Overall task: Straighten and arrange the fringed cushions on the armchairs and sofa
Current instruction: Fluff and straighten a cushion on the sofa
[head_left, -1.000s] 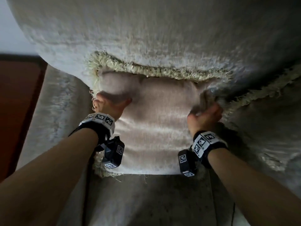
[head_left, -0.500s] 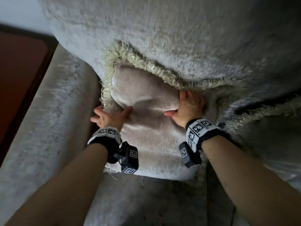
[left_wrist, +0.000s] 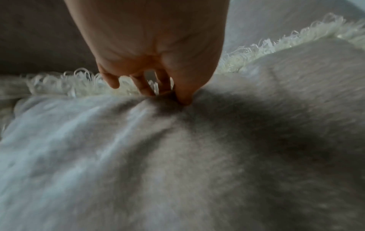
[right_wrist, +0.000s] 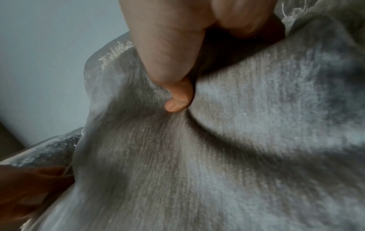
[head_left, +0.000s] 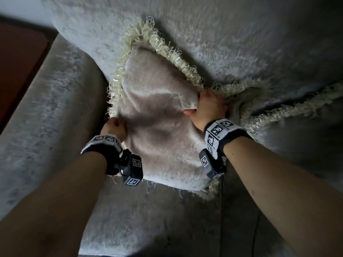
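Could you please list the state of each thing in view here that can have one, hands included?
Fringed cushion: tilted, one corner pointing up against the sofa backrest, fabric creased and bunched at both grips.
Left hand: fingers curled, pinching the cushion's left edge by the fringe.
Right hand: fingers curled, gripping the cushion's upper right edge.
Second fringed cushion: lying to the right, untouched, mostly in shadow.
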Demonstrator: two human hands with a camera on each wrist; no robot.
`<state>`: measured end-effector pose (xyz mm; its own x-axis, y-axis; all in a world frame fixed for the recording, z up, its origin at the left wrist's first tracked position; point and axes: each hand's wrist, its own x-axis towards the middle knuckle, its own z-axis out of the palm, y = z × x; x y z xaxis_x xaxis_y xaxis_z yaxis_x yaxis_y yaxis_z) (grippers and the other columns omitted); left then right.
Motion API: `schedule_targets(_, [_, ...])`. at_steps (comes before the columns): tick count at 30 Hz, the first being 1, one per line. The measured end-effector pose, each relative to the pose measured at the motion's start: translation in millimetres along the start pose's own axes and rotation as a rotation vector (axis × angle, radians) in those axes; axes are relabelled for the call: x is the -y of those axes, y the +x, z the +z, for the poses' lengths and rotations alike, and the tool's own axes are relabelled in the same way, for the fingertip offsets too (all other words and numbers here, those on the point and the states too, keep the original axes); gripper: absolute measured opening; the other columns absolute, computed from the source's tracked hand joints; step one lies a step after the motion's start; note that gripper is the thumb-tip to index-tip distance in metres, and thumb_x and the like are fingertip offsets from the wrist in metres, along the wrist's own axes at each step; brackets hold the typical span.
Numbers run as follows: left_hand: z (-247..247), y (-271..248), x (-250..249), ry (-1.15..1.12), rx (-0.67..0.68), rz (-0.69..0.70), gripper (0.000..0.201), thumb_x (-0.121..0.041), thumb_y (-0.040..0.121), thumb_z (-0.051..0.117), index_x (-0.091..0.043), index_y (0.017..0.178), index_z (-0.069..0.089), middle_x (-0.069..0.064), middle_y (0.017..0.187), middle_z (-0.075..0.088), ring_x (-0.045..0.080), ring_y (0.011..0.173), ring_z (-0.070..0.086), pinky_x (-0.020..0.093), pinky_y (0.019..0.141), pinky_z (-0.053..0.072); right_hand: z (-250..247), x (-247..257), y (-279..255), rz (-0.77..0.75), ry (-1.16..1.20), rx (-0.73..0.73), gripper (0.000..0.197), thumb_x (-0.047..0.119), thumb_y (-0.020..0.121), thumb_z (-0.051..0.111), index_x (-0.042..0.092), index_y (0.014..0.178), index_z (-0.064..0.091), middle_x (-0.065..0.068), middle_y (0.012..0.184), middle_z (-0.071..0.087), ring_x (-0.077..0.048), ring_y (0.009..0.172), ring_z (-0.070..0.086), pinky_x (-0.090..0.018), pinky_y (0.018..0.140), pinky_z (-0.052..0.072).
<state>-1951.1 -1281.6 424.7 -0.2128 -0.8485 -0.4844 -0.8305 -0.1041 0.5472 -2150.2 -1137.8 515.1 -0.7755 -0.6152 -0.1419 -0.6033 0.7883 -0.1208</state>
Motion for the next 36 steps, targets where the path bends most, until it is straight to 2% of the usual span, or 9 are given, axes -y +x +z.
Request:
schedule_targets(7, [-31.6,-44.9,-81.5,-0.012,-0.203,0.246,0.025,-0.025,0.094,0.046,-0.005,0.102,0.058,0.024,0.111,0.059,0.044,0.1,0.057,0.04,0.083,0.045,-48.3,-51.4,-25.6,0.193,0.298,-0.149,0.06,0.036,0.075,0.077,0.006,0.12,0.051,-0.015,0.125,0.057,-0.037,0.117,0.052,-0.048,0.096,0.048])
schedule_targets(15, [-112.0,-73.6,-180.4,-0.012,-0.433,0.597,0.031,-0.022,0.097,0.041,-0.002,0.114,0.058,0.022,0.118,0.056,0.041,0.11,0.048,0.043,0.088,0.04,-93.5,-56.4,-25.1,0.24,0.557,-0.351,0.064,0.043,0.069,0.081,0.004,0.114,0.057,-0.016,0.115,0.06,-0.034,0.112,0.057,-0.047,0.095,0.049])
schedule_targets(18, [-114.9,-62.4,-189.2,0.035,-0.389,0.612,0.032,-0.022,0.096,0.042,-0.004,0.117,0.058,0.021,0.12,0.055,0.041,0.113,0.047,0.044,0.092,0.04,-93.8,-59.1,-17.2,0.248,0.548,-0.305,0.063,0.04,0.07,0.08,0.007,0.118,0.056,-0.014,0.117,0.061,-0.032,0.112,0.058,-0.043,0.094,0.05])
schedule_targets(21, [-104.6,-44.7,-170.6,0.181,-0.261,0.527,0.037,-0.022,0.096,0.042,-0.011,0.129,0.054,0.023,0.125,0.052,0.043,0.117,0.046,0.047,0.099,0.04,-75.6,-67.3,-20.2,0.236,0.515,-0.066,0.067,0.055,0.06,0.078,0.021,0.112,0.054,-0.002,0.113,0.06,-0.027,0.104,0.062,-0.043,0.084,0.057])
schedule_targets(23, [-95.5,-39.5,-152.3,0.244,-0.232,0.463,0.039,-0.021,0.096,0.041,-0.015,0.134,0.049,0.026,0.128,0.046,0.043,0.119,0.041,0.047,0.102,0.036,-54.7,-75.9,-27.2,0.231,0.421,0.004,0.07,0.059,0.058,0.078,0.027,0.112,0.047,-0.002,0.124,0.047,-0.029,0.12,0.047,-0.051,0.092,0.052])
schedule_targets(26, [-88.5,-41.8,-139.1,0.222,-0.264,0.468,0.039,-0.023,0.097,0.039,-0.015,0.134,0.048,0.024,0.132,0.041,0.042,0.12,0.039,0.047,0.101,0.035,-28.4,-81.8,-35.4,0.231,0.324,-0.137,0.068,0.051,0.066,0.077,0.028,0.121,0.046,-0.006,0.14,0.035,-0.032,0.134,0.03,-0.058,0.106,0.034])
schedule_targets(29, [-90.7,-46.4,-139.6,0.178,-0.322,0.546,0.033,-0.02,0.098,0.037,-0.007,0.124,0.053,0.024,0.124,0.051,0.043,0.111,0.05,0.044,0.088,0.042,-27.9,-73.9,-30.1,0.198,0.432,-0.341,0.026,0.027,0.082,0.066,0.006,0.098,0.062,-0.018,0.111,0.059,-0.035,0.105,0.058,-0.04,0.088,0.048])
schedule_targets(31, [-98.9,-54.1,-143.9,0.141,-0.343,0.545,0.03,-0.017,0.098,0.036,-0.002,0.118,0.053,0.025,0.118,0.056,0.043,0.104,0.055,0.044,0.082,0.044,-40.6,-67.5,-28.4,0.202,0.47,-0.434,0.023,0.023,0.088,0.057,0.002,0.093,0.065,-0.02,0.098,0.064,-0.036,0.09,0.062,-0.034,0.075,0.047])
schedule_targets(36, [-126.6,-75.6,-163.8,0.135,-0.351,0.569,0.034,-0.022,0.1,0.034,0.005,0.114,0.049,0.029,0.115,0.055,0.045,0.101,0.056,0.046,0.082,0.042,-73.8,-59.2,-35.8,0.242,0.484,-0.487,0.026,0.029,0.095,0.049,0.013,0.108,0.064,-0.017,0.103,0.065,-0.037,0.098,0.061,-0.052,0.088,0.048])
